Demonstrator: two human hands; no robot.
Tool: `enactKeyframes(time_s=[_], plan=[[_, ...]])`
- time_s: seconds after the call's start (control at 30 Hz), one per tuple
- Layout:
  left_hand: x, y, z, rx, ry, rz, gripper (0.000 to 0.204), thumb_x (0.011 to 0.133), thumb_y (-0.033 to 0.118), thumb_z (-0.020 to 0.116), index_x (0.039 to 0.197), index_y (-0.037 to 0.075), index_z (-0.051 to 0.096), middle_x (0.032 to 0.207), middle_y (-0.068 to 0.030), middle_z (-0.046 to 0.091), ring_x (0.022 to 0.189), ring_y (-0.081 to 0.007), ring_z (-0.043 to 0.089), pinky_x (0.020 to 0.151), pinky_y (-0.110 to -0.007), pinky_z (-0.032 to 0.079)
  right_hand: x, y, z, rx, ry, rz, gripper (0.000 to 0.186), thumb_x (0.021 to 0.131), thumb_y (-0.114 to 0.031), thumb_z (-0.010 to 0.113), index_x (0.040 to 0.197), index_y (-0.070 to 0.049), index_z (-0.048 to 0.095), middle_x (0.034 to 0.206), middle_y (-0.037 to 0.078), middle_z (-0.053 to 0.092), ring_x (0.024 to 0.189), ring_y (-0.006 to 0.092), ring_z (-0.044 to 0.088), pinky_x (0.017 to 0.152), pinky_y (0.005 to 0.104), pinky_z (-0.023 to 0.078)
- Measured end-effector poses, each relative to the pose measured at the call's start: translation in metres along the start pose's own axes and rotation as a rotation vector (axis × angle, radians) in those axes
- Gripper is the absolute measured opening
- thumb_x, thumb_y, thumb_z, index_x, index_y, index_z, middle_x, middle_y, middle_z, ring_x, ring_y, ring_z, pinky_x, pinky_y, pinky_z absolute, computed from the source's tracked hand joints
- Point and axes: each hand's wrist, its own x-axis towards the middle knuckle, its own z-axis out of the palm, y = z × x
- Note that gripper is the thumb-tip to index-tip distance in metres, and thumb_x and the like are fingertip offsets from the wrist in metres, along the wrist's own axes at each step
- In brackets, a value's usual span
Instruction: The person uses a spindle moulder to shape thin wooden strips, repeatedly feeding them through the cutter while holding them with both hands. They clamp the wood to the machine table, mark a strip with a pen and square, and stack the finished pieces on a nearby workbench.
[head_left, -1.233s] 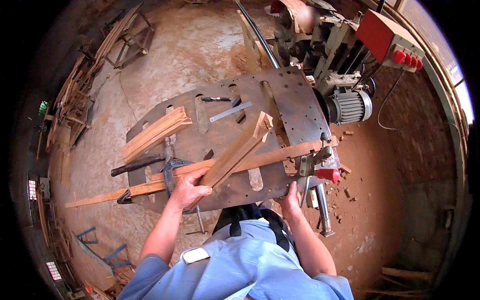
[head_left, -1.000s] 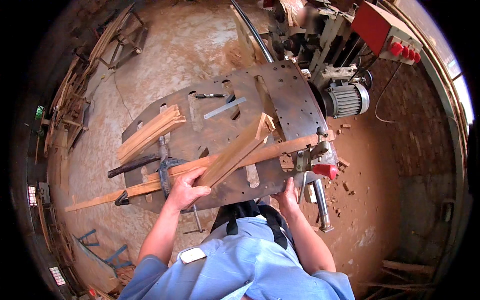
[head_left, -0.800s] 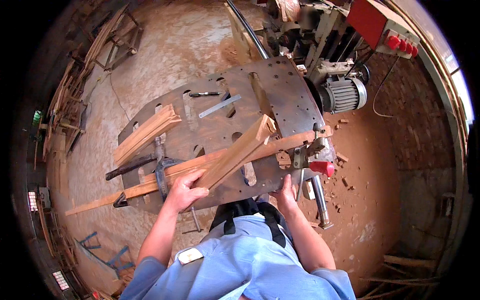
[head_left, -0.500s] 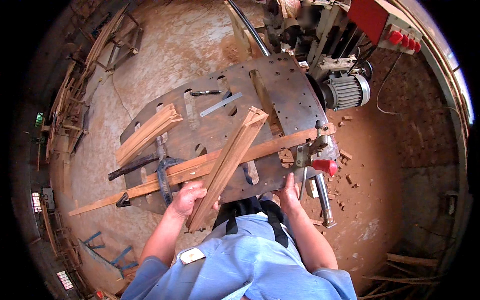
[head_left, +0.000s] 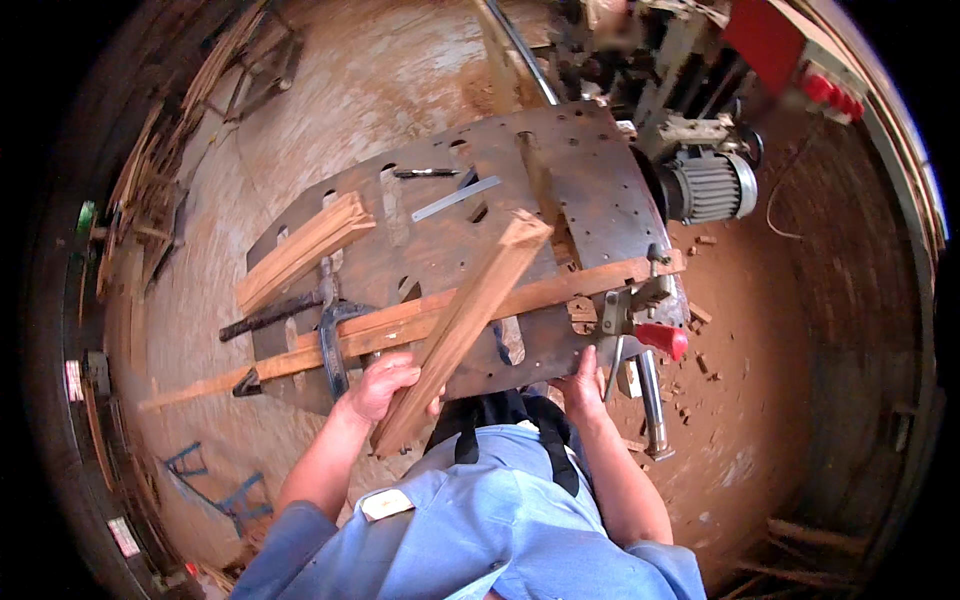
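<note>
My left hand (head_left: 382, 388) is closed round the lower part of a wooden piece (head_left: 468, 320). That piece slants up and to the right over the metal table (head_left: 590, 200), its far end raised toward me. My right hand (head_left: 584, 388) grips the table's near edge, thumb on top and most fingers hidden. Under the held piece, a long wooden strip (head_left: 540, 292) crosses the table. A toggle clamp (head_left: 640, 305) with a red handle (head_left: 662, 340) stands at its right end, and a dark C-clamp (head_left: 332, 345) sits over its left part.
Short profiled wood pieces (head_left: 305, 250) lie at the table's left. A metal ruler (head_left: 455, 198) and a black pen (head_left: 425, 173) rest near its middle. Beyond the right side are a grey motor (head_left: 715, 187) and a red switch box (head_left: 765, 40). Wood offcuts (head_left: 700, 312) litter the floor.
The view has shifted slightly, so the table appears a little farther right. The piece in my left hand has rolled a little, showing a smoother face. My right hand stays at the edge.
</note>
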Motion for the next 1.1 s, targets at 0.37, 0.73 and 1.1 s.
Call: enactKeyframes(time_s=[0.37, 0.73, 1.1], plan=[[0.065, 0.115, -0.045, 1.729, 0.308, 0.235, 0.042, 0.076, 0.026, 0.067, 0.114, 0.009, 0.060, 0.103, -0.0159, 0.063, 0.097, -0.0331, 0.063, 0.077, -0.044, 0.053, -0.029, -0.017, 0.016, -0.030, 0.022, 0.009, 0.064, 0.098, -0.057, 0.038, 0.142, -0.011, 0.035, 0.141, 0.009, 0.045, 0.122, 0.0320, 0.050, 0.092, 0.0544, 0.046], [0.157, 0.070, -0.111, 1.722, 0.499, 0.382, 0.031, 0.085, 0.019, 0.063, 0.111, 0.004, 0.057, 0.103, -0.0126, 0.060, 0.102, -0.0309, 0.059, 0.083, -0.044, 0.052, -0.014, -0.009, -0.003, -0.010, -0.121, -0.023, 0.064, 0.098, -0.060, 0.032, 0.147, -0.020, 0.029, 0.149, 0.004, 0.035, 0.133, 0.0290, 0.040, 0.102, 0.0540, 0.040], [0.128, 0.093, -0.130, 1.528, 0.830, 0.476, 0.028, 0.085, 0.010, 0.052, 0.109, 0.004, 0.063, 0.103, -0.0174, 0.065, 0.100, -0.0342, 0.061, 0.087, -0.045, 0.049, -0.017, -0.019, 0.008, -0.020, -0.020, -0.047, 0.061, 0.099, -0.057, 0.033, 0.147, -0.019, 0.029, 0.149, 0.004, 0.036, 0.132, 0.0281, 0.043, 0.099, 0.0517, 0.046]])
